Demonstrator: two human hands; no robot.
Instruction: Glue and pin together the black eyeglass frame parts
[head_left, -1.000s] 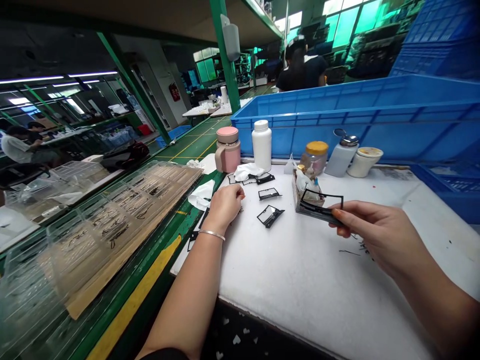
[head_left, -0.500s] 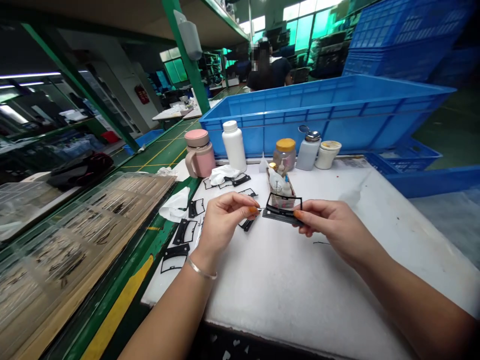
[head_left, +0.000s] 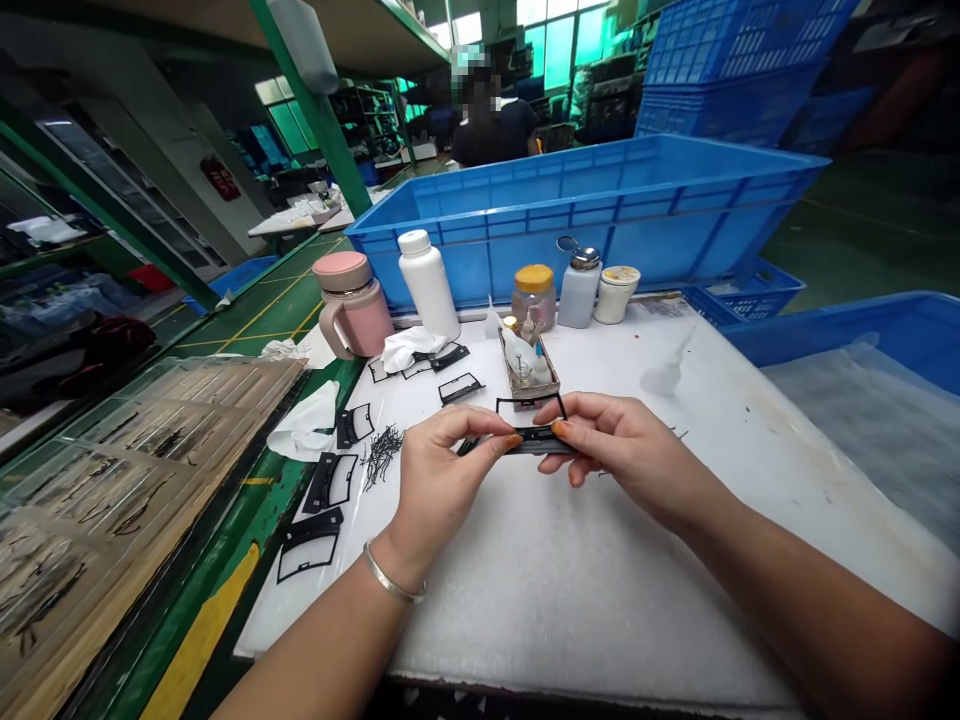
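Note:
My right hand (head_left: 600,435) is closed on a black plastic frame part (head_left: 532,437), thumb in front and fingers behind. The part has a thin open frame on top and a solid bar below. My left hand (head_left: 461,450) is closed in a pinch at the bar's left end. A thin black strip showed in this pinch half a second ago; the fingertips now hide most of it. Beside the left wrist lies a pile of thin black strips (head_left: 382,455). Similar frame parts (head_left: 330,483) lie along the table's left side, and another frame part (head_left: 460,388) lies beyond my left hand.
A small box of bottles (head_left: 529,370) stands just beyond my hands. Behind it are a pink mug (head_left: 352,305), a white bottle (head_left: 429,285), a yellow-lidded jar (head_left: 533,297), a pump bottle (head_left: 580,290) and a large blue crate (head_left: 585,230). A person (head_left: 491,125) is in the background.
My left hand has come to the frame part, and its pinch now meets the bar. The frame part sits more level between both hands. The whole view has shifted to the right.

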